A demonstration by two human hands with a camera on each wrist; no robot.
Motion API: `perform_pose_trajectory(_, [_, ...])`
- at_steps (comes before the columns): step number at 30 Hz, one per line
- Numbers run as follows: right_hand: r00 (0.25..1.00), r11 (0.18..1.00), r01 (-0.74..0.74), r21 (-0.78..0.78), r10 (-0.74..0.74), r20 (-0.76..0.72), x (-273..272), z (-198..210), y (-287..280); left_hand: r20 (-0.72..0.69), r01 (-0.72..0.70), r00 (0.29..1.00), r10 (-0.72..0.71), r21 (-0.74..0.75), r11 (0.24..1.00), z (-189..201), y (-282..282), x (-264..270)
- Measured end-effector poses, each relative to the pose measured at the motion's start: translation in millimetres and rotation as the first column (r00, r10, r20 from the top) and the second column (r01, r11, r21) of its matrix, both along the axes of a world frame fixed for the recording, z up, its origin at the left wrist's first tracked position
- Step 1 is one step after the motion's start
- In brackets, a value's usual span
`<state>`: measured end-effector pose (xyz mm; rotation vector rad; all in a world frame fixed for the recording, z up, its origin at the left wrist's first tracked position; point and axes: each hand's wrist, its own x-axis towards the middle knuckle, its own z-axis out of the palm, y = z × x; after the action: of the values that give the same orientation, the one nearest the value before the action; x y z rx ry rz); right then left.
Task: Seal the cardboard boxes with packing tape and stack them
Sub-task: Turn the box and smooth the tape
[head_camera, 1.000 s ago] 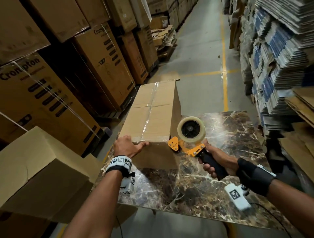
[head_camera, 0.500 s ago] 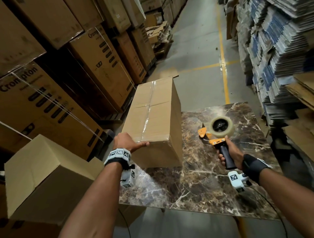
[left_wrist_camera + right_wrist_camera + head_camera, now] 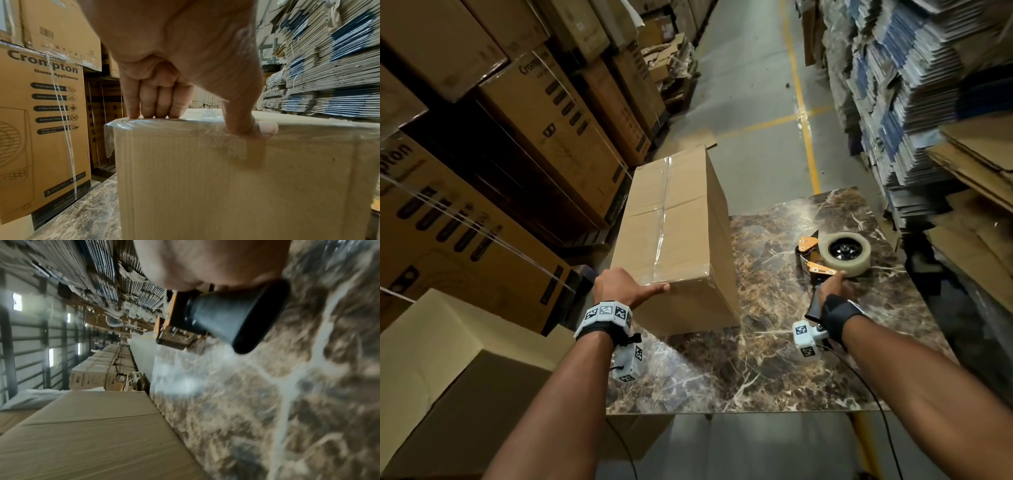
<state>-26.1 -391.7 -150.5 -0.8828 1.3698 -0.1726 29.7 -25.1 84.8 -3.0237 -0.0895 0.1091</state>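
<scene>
On the worktop [image 3: 774, 359], your left hand [image 3: 621, 286] grips the taped box [image 3: 671, 233] (sealed); your right hand [image 3: 832, 286] rests on the tape dispenser [image 3: 832, 255], grip unclear; stacking likely follows.

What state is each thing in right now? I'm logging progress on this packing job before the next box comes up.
Cardboard box: closed, clear tape along its top seam, standing on the marble table.
Tape dispenser: lying on the table, apart from the box, tape roll loaded.
Left hand: grips the box's near top edge, thumb on the front face.
Right hand: on the dispenser's handle; grip unclear.
Plain box at left: closed, off the table.
</scene>
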Motion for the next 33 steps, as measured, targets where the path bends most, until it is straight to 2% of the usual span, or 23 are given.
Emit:
perform_pose_trajectory(1, [0.992, 0.988, 0.094, -0.122, -0.103, -0.073, -0.5, 8.2, 5.6, -0.004, 0.005, 1.0, -0.005, 0.01, 1.0, 0.4, -0.8, -0.5])
perform_pose_trajectory(3, [0.972, 0.939, 0.138, -0.314, -0.188, -0.137, 0.4, 25.7, 17.4, -0.006, 0.008, 1.0, -0.008, 0.021, 1.0, 0.8, -2.1, -1.7])
perform_pose_trajectory(5, [0.982, 0.906, 0.168, -0.389, -0.187, -0.011, 8.4, 30.4, 33.2, 0.0, 0.011, 1.0, -0.011, 0.029, 1.0, 0.8, -2.7, -3.9])
perform_pose_trajectory(7, [0.997, 0.896, 0.017, -0.443, 0.015, 0.07, 13.6, 41.3, 57.2, 0.008, 0.006, 1.0, -0.006, 0.02, 1.0, 0.6, -2.2, -6.2])
perform_pose_trajectory(8, [0.984, 0.857, -0.082, -0.508, 0.152, 0.097, 12.2, 48.1, 70.6, 0.012, 0.001, 1.0, -0.002, 0.01, 1.0, 0.5, -1.5, -7.2])
perform_pose_trajectory(10, [0.907, 0.7, -0.162, -0.696, 0.383, 0.175, 8.3, 63.2, 100.0, 0.018, 0.001, 1.0, -0.001, -0.001, 1.0, 0.0, 0.3, -8.9])
perform_pose_trajectory(12, [0.779, 0.474, -0.162, -0.866, 0.6, 0.182, 5.8, 66.3, 125.1, 0.023, 0.011, 1.0, -0.011, 0.008, 1.0, -1.0, 2.2, -9.9])
perform_pose_trajectory(14, [0.671, 0.301, -0.115, -0.947, 0.727, 0.149, 5.7, 61.1, 141.2, 0.035, 0.03, 0.999, -0.031, 0.027, 0.999, -2.1, 3.6, -10.3])
perform_pose_trajectory(15, [0.614, 0.253, -0.076, -0.965, 0.774, 0.155, 5.9, 57.1, 147.2, 0.034, 0.035, 0.999, -0.036, 0.036, 0.999, -3.1, 4.4, -10.2])
perform_pose_trajectory(17, [0.498, 0.215, -0.012, -0.976, 0.848, 0.181, 3.4, 58.0, 160.7, 0.031, 0.035, 0.999, -0.037, 0.043, 0.998, -3.5, 5.2, -9.6])
perform_pose_trajectory(19, [0.45, 0.187, 0.046, -0.981, 0.873, 0.187, 4.4, 57.2, 170.4, 0.031, 0.037, 0.999, -0.038, 0.053, 0.998, -5.3, 6.0, -7.4])
perform_pose_trajectory(20, [0.458, 0.172, 0.072, -0.983, 0.87, 0.185, 5.4, 56.2, 174.7, 0.032, 0.034, 0.999, -0.036, 0.061, 0.998, -6.7, 6.6, -6.0])
perform_pose_trajectory(24, [0.565, 0.102, 0.146, -0.984, 0.808, 0.167, 4.7, 51.4, 193.4, 0.043, 0.014, 0.999, -0.019, 0.109, 0.994, -15.0, 7.6, -2.8])
perform_pose_trajectory(26, [0.589, 0.067, 0.129, -0.989, 0.797, 0.131, 3.1, 51.0, 199.0, 0.068, 0.034, 0.997, -0.043, 0.126, 0.991, -15.1, 5.3, -8.6])
perform_pose_trajectory(28, [0.579, 0.054, 0.102, -0.993, 0.809, 0.103, -0.1, 50.7, 197.6, 0.103, 0.055, 0.992, -0.07, 0.139, 0.989, -16.8, 4.2, -14.3])
perform_pose_trajectory(31, [0.493, 0.066, 0.029, -0.997, 0.867, 0.072, -6.5, 54.7, 187.4, 0.13, 0.052, 0.989, -0.067, 0.116, 0.992, -25.6, 6.3, -17.4])
perform_pose_trajectory(33, [0.498, 0.061, -0.012, -0.998, 0.866, 0.047, -8.6, 62.5, 179.9, 0.148, 0.068, 0.986, -0.083, 0.104, 0.992, -32.1, 7.8, -18.0])
